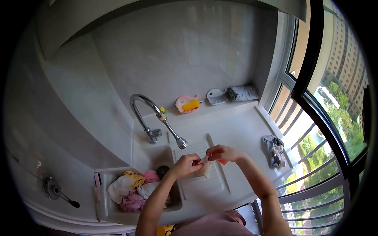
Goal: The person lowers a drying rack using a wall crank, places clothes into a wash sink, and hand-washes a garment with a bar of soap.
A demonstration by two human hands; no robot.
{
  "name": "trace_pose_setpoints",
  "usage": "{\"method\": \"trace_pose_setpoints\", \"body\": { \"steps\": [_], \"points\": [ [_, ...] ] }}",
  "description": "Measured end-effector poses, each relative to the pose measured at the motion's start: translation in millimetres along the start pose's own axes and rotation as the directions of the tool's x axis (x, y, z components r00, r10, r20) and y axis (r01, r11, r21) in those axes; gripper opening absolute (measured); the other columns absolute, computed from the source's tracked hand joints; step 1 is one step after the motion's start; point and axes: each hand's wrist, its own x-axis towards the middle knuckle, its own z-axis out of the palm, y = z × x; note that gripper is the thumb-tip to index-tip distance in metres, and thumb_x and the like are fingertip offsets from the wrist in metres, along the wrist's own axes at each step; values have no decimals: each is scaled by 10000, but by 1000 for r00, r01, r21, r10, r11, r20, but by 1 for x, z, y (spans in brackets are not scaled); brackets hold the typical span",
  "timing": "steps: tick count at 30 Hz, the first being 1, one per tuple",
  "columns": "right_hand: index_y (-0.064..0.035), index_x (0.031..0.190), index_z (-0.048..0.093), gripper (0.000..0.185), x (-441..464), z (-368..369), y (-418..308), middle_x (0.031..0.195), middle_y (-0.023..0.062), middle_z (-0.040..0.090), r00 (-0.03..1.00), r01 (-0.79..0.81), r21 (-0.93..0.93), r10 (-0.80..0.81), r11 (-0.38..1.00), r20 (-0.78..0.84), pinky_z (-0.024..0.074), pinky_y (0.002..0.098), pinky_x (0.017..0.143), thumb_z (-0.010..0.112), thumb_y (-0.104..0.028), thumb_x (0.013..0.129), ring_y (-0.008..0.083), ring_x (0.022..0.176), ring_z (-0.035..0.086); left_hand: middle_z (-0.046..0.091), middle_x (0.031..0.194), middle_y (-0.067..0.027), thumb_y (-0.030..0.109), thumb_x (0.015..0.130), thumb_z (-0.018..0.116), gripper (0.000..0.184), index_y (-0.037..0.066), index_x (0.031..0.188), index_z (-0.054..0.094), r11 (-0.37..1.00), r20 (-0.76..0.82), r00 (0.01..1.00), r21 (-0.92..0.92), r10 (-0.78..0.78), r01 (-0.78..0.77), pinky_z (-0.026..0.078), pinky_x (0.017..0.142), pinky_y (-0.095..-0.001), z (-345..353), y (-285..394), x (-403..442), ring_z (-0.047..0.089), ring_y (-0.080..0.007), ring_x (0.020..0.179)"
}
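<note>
Both hands meet over the ribbed washboard (189, 187) of the sink unit. A small limp, pale beige cloth item (204, 168) hangs between them; its exact kind is hard to make out. My left hand (186, 166) pinches its left side, fingers closed. My right hand (221, 153) has its fingers closed on the upper right edge. Beside the right hand, partly hidden under it, is a small orange-red thing (223, 161). Left of my left hand, the sink basin (103, 204) holds a pile of clothes (132, 198) in white, yellow, pink and dark colours.
A chrome faucet (147, 103) arches over the sink. On the back ledge are a pink dish with a yellow soap bar (191, 105), a grey whale-shaped dish (216, 96) and a folded grey cloth (243, 93). Crumpled grey clothes (274, 151) lie at right. A pink brush (97, 183) rests at left.
</note>
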Motion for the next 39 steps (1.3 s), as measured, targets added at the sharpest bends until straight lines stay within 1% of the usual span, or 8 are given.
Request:
{"method": "trace_pose_setpoints", "body": {
  "steps": [2,4,8,16,23,31,34,39],
  "points": [
    [-62,948,616,176,-4,-11,-9,825,25,578,996,47,-53,-50,997,-71,413,253,679,606,-151,797,116,775,511,542,668,-6,103,790,635,153,-27,843,574,999,-15,1000,-29,-23,23,408,597,-246,-1,9,1,490,-97,617],
    [-69,947,618,171,-3,-10,-9,833,32,588,967,104,-128,-130,986,-220,424,257,679,625,-152,797,123,776,525,505,667,37,125,814,620,135,-3,832,582,758,-5,984,-638,-180,136,394,596,-227,0,11,2,487,-79,631],
    [-58,932,616,150,13,16,27,841,35,592,817,180,-160,-238,971,-525,429,259,689,630,-145,811,119,782,529,543,824,19,167,857,581,127,43,872,604,800,-278,941,-600,-191,-15,390,739,-221,29,-14,5,503,-72,802],
    [-20,940,592,132,-22,74,46,729,14,546,852,96,341,100,935,-513,365,236,474,575,-119,856,63,589,486,543,1122,-73,297,894,502,331,63,1129,509,-123,-144,902,-970,-406,-210,417,914,-331,38,-5,-27,522,-203,1053],
    [-64,931,548,199,10,104,35,872,105,572,491,-78,-452,-361,888,-793,473,411,683,618,-158,770,303,825,576,422,1339,-104,339,872,501,469,161,1287,373,114,-250,887,-968,-389,-223,321,1015,-340,97,-9,-10,418,-229,1207],
    [-32,804,546,85,19,95,87,832,118,543,536,-43,-365,-286,930,-794,480,380,600,583,-95,761,292,700,592,527,1120,-80,43,886,376,327,38,1203,457,564,-466,682,-821,-564,-94,399,939,-298,122,-61,-26,515,-176,1059],
    [-23,814,543,84,-1,105,57,809,107,527,743,121,-65,-134,991,-655,474,352,537,574,-93,779,253,631,601,546,1082,-65,14,902,372,313,39,1199,469,247,-313,664,-949,-679,-194,416,906,-276,112,-79,-20,536,-162,1017],
    [-29,813,535,107,1,135,46,827,107,535,751,298,-542,-544,785,-375,470,352,578,596,-114,793,231,703,608,517,1240,-68,298,956,286,417,85,1260,477,263,-174,829,-964,-532,-34,436,932,-371,101,-34,-16,521,-204,1107]
  ]
}}
